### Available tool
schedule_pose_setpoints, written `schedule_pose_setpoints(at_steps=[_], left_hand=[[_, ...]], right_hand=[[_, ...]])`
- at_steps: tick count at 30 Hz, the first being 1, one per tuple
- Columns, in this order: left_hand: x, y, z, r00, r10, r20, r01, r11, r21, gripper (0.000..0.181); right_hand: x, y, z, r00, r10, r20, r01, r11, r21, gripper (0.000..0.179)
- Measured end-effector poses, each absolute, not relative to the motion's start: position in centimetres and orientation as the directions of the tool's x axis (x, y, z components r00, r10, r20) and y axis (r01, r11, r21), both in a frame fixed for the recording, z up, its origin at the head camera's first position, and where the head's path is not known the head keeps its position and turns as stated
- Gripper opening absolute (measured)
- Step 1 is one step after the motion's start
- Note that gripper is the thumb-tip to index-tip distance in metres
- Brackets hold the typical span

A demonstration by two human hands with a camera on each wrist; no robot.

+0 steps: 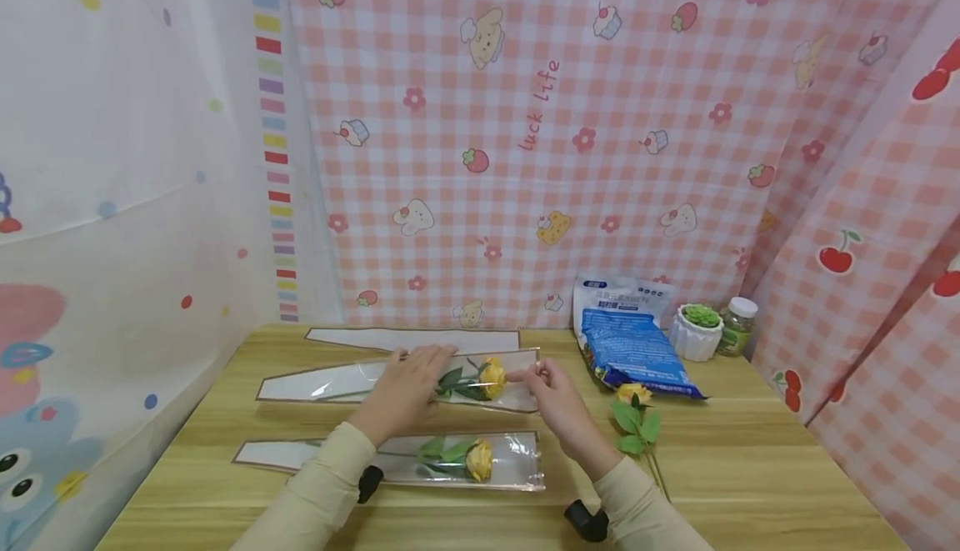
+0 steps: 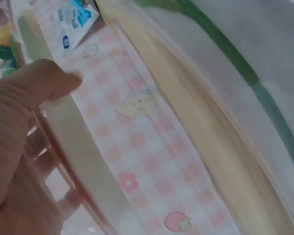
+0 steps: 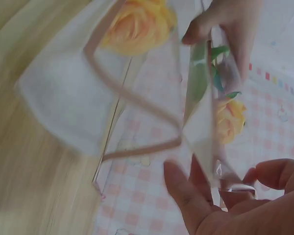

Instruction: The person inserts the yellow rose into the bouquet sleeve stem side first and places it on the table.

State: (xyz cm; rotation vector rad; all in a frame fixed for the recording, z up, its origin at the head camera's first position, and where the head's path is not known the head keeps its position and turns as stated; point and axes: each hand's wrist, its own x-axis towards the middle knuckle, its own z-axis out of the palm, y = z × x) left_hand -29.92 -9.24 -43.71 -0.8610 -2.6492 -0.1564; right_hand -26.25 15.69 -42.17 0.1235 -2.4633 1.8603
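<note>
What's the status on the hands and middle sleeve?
Left hand on middle sleeve; right hand at its wide end. Yellow rose inside. Loose rose lies right, apparently not in the way.

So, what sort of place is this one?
Probably a makeshift filming or craft corner: a wood-grain table with patterned cloth hung around it, and yellow roses in clear sleeves laid out on top. Whether it's inside a home, I can't tell.
</note>
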Motion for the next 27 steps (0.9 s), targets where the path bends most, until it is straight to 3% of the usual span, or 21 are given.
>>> schedule_pose_setpoints(at_steps=[5,10,14,20,27], left_hand=[[-30.5,-10.9,-44.1,-0.753,0.556,0.351,0.594,0.804,-0.001,0.072],[-30.7,-12.7,-43.9,-0.778,0.551,0.302,0.592,0.804,0.059,0.075],[-30.8,-14.0,-43.5,-0.809,0.518,0.278,0.565,0.816,0.122,0.075],[-31.4,-16.6,-43.7,-0.827,0.491,0.274,0.535,0.837,0.112,0.070],[-32.1,-19.7,-44.6,-0.885,0.426,0.187,0.454,0.879,0.148,0.065]], right_hand=[[-26.7,16.4,-42.4,-0.996,-0.018,0.090,-0.092,0.259,-0.961,0.024],[-27.0,17.0,-42.6,-0.993,-0.031,0.118,-0.122,0.236,-0.964,0.017],[-27.7,17.2,-42.8,-0.997,-0.061,0.050,-0.063,0.231,-0.971,0.019],[-28.6,17.4,-43.2,-0.999,-0.050,-0.004,-0.009,0.259,-0.966,0.016],[-29.9,17.5,-44.2,-0.997,-0.062,-0.043,0.028,0.230,-0.973,0.017]])
